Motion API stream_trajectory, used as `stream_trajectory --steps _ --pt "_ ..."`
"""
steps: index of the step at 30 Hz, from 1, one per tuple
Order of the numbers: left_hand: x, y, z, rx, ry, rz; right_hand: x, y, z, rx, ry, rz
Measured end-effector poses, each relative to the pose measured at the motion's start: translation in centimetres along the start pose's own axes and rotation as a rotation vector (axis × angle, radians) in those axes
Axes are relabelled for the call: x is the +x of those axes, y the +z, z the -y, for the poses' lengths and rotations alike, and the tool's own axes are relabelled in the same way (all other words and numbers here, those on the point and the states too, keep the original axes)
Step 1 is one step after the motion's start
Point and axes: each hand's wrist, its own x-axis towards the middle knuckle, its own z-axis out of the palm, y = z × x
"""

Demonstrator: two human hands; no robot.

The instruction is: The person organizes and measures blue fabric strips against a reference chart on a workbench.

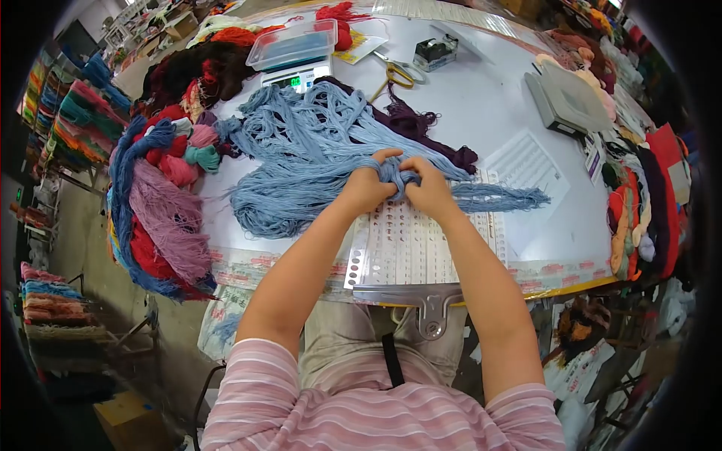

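A large hank of light blue yarn (301, 143) lies spread over the white table. Both hands grip its narrow, bunched part near the middle. My left hand (367, 184) has its fingers curled round the strands from the left. Close beside it, my right hand (427, 184) holds the same bundle from the right, thumb and fingers closed on it. A thin tail of blue yarn stretches right past my right hand. Dark purple yarn (414, 124) lies behind the blue hank. Below the hands is a clipboard (410, 292) with a sheet of small yarn samples.
A digital scale (295, 78) bears a clear plastic tub (293, 46). Scissors (398, 74) and a small dark box (435, 54) lie at the back. Coloured yarn bundles (169, 203) crowd the left edge. At the right are a grey case (568, 101), a printed sheet (526, 169) and more yarn.
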Motion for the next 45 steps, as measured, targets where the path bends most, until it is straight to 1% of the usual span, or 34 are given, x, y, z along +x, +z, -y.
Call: stream_trajectory --steps 1,3,4,6,7,9,10,12,13,14,16,19,23,25,26,28,29,31,32,35,37,38,39,40,41,43,44,45 --pt "0.1 0.0 0.2 0.0 0.003 0.006 -0.2 0.2 0.1 -0.002 0.003 -0.006" --pt "0.0 -0.2 0.8 -0.28 0.053 0.061 -0.8 1.0 0.4 -0.253 0.081 0.074" --pt "0.1 -0.2 0.9 -0.279 0.052 0.067 -0.5 1.1 0.6 -0.331 0.084 0.099" --pt "0.0 -0.2 1.3 -0.229 0.116 0.112 -0.7 1.4 1.1 -0.342 0.122 0.077" --pt "-0.3 -0.5 1.1 -0.228 0.114 0.12 -0.7 1.5 1.3 -0.354 0.153 0.056" --pt "-0.9 -1.5 -0.6 0.092 0.143 0.15 -0.5 1.3 1.2 -0.339 0.197 0.054" --pt "-1.1 -2.0 -1.3 0.091 0.141 0.152 -0.5 1.3 1.1 -0.321 0.239 0.06" --pt "-1.2 -3.0 -3.1 0.141 0.077 0.293 -0.1 1.0 0.9 -0.271 0.274 0.106" --pt "-1.3 -3.3 -4.3 0.157 0.023 0.336 0.0 0.8 0.8 -0.223 0.31 0.149" --pt "-1.0 -3.2 -3.9 0.157 0.025 0.336 0.0 0.7 0.5 -0.224 0.308 0.148" --pt "-0.2 -2.9 -2.7 0.144 0.216 0.311 0.3 0.7 0.0 -0.183 0.391 0.183" --pt "0.2 -2.6 -1.8 0.116 0.2 0.285 0.5 0.5 -0.2 -0.131 0.389 0.194" --pt "0.2 -2.2 -1.1 0.117 0.163 0.257 0.4 0.6 0.0 -0.148 0.375 0.181" --pt "0.3 -1.8 -1.0 0.091 0.252 0.221 0.4 0.6 0.0 -0.238 0.292 0.174" --pt "0.3 -1.7 -1.1 0.089 0.254 0.222 0.3 0.7 -0.2 -0.241 0.293 0.173" --pt "0.1 -1.6 -1.4 0.152 0.158 0.19 -0.1 1.3 -0.8 -0.327 0.301 0.11" --pt "-0.1 -2.0 -2.2 0.151 0.157 0.194 -0.2 1.2 0.1 -0.327 0.305 0.11" --pt "-0.6 -3.1 -3.5 0.193 -0.008 0.279 -0.4 0.8 1.6 -0.358 0.226 0.095" --pt "-0.7 -3.7 -3.3 0.289 0.148 0.217 -0.5 1.0 1.4 -0.352 0.23 0.094" --pt "-2.1 -6.7 -4.8 0.353 0.084 0.231 -0.4 0.8 1.0 -0.36 0.214 0.093" --pt "-3.1 -9.9 -3.9 0.195 0.181 0.162 -0.3 0.4 0.6 -0.293 0.197 0.104" --pt "-5.3 -12.9 -4.3 -0.021 0.032 -0.039 -0.4 0.3 0.3 -0.283 0.205 0.084" --pt "-6.0 -14.9 -2.5 -0.307 -0.009 -0.124 -0.4 0.2 0.0 -0.151 0.271 0.058" --pt "-6.6 -16.2 -0.9 -0.419 -0.057 -0.257 -0.4 0.3 -0.3 -0.018 0.335 0.033" --pt "-7.1 -16.9 0.8 -0.531 -0.106 -0.393 -0.5 0.6 -1.1 -0.012 0.336 0.028" --pt "-7.5 -17.0 4.6 -0.558 -0.288 -0.611 -0.4 1.3 -2.7 0.307 0.341 -0.073" --pt "-7.7 -16.6 6.0 -0.526 -0.373 -0.634 -0.3 1.3 -2.1 0.309 0.344 -0.07" --pt "-7.6 -16.5 7.3 -0.53 -0.381 -0.639 -0.4 1.3 -1.6 0.49 0.366 -0.112"
